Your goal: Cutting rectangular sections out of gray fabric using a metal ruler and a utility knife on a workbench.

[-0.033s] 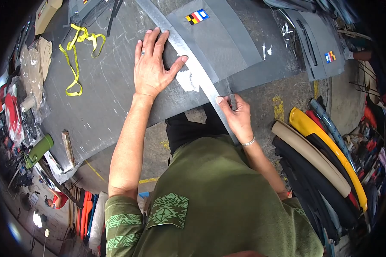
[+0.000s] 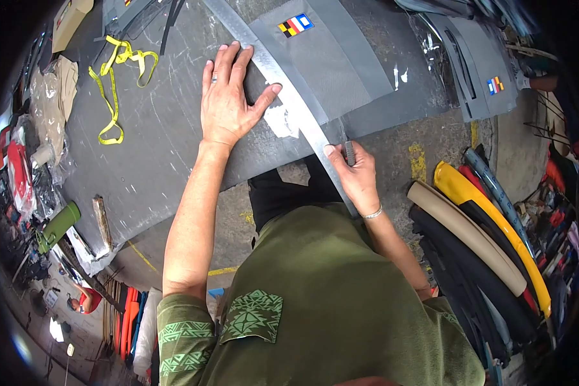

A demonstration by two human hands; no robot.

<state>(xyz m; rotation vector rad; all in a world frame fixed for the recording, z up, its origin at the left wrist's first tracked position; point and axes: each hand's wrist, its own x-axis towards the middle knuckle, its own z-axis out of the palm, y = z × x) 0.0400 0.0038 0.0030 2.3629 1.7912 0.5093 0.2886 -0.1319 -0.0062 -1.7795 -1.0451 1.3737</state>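
Note:
A long metal straightedge (image 2: 296,106) lies slanting across the grey table and sticks out past its near edge toward my body. My left hand (image 2: 228,103) is spread flat on the table, its fingertips and thumb at the straightedge's left side. Close to the near table edge, my right hand (image 2: 357,170) is closed round a knife (image 2: 350,153) with a dark ribbed handle; its thumb rests against the straightedge. Along the straightedge's right side lies a grey mesh fabric panel (image 2: 321,64) bearing a colourful patch (image 2: 296,25). A torn white patch (image 2: 282,121) shows on the table by my left thumb.
A yellow strap (image 2: 112,96) lies loosely on the table (image 2: 154,174) at left. More grey panels (image 2: 479,71) sit at the far right. Rolled materials, including a yellow roll (image 2: 495,225) and a beige roll (image 2: 466,235), stand right of me. A green roll (image 2: 59,225) is at left.

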